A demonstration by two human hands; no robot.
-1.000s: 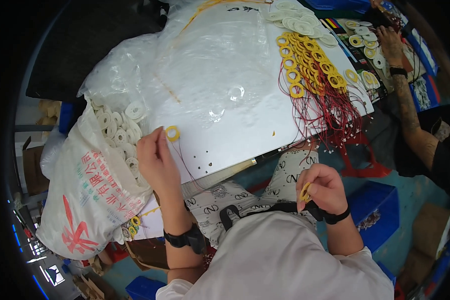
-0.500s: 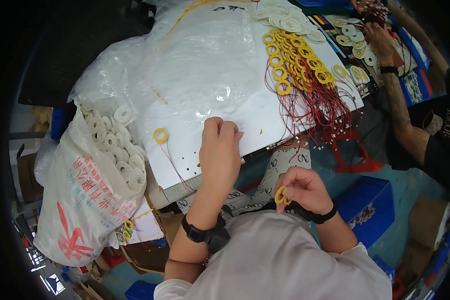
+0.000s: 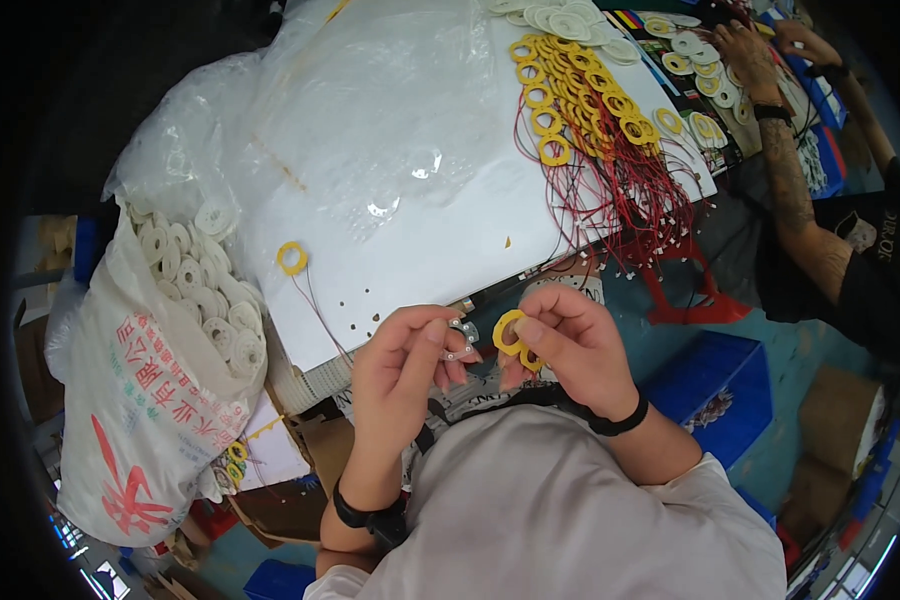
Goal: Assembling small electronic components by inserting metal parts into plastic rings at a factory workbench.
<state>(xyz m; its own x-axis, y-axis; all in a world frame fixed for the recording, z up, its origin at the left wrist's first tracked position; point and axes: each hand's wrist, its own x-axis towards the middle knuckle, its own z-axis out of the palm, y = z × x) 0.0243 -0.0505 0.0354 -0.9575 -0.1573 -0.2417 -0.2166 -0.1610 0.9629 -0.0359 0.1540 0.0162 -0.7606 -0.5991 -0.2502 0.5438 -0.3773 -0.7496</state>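
Note:
My left hand (image 3: 402, 362) pinches a small clear white connector piece (image 3: 457, 351) at its fingertips, close to my chest. My right hand (image 3: 560, 345) holds a yellow taped ring coil (image 3: 507, 330) right beside it, a second yellow ring tucked lower in the fingers. The two hands nearly touch over the near edge of the white table sheet (image 3: 420, 250). A single yellow ring coil (image 3: 291, 258) with a thin red lead lies alone on the sheet to the left.
A heap of yellow ring coils (image 3: 580, 100) with red leads lies at the far right. A plastic sack of white rings (image 3: 185, 300) stands at the left. Another person's forearm (image 3: 795, 190) works at the right. A blue crate (image 3: 715, 390) sits below.
My left hand has pulled back from the sheet toward my chest, holding a small piece. My right hand rose with the yellow ring to meet it.

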